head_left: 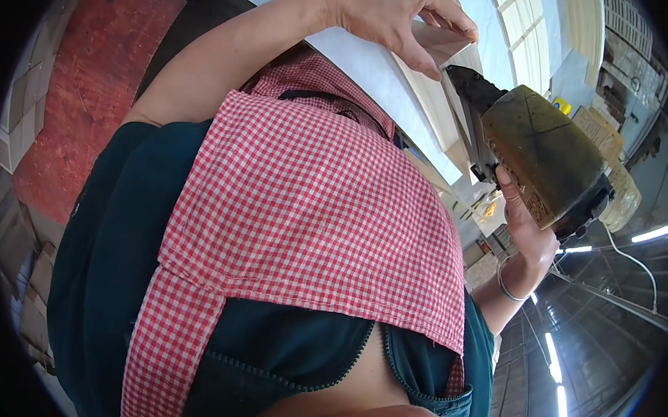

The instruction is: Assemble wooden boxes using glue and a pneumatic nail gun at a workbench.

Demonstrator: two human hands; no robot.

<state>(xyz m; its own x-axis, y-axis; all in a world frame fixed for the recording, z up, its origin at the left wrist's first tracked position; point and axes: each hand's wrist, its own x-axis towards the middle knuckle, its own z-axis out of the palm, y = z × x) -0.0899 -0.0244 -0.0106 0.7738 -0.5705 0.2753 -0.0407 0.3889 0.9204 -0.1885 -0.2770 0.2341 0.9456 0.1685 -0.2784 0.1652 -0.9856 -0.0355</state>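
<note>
1. At one o'clock, a thin brownish piece (441,43) sits between the thumb and fingers of the left hand (387,21), which is closed on it: the thumb runs along the near side, the fingertips at the far edge
2. Toward half past two, the right hand (528,226) grips a bulky power tool (541,154) with an olive-brown, dusty body; its thumb lies along the tool's lower side, and the other fingers are hidden behind the body
3. From that body a dark nose (473,88) points toward eleven o'clock, close beside the thin piece; whether the two touch, I cannot tell
4. Under the left hand and the nose, at one o'clock, pale wooden strips (428,101) lie at a slant on a whitish tabletop (355,64)
5. Farther out at half past one, more pale slats (517,26) lie side by side, and a small yellow object (561,106) shows at two o'clock, just past the tool
6. Around three o'clock, a pale cable (637,259) hangs in a curve below the tool's far end
7. Across the middle spreads a red-and-white checked apron (311,215) over a dark green garment (108,258)
8. Out at ten o'clock stands a worn red panel (96,101); at four o'clock, bright tube lights (553,357) line a dark roof
</note>
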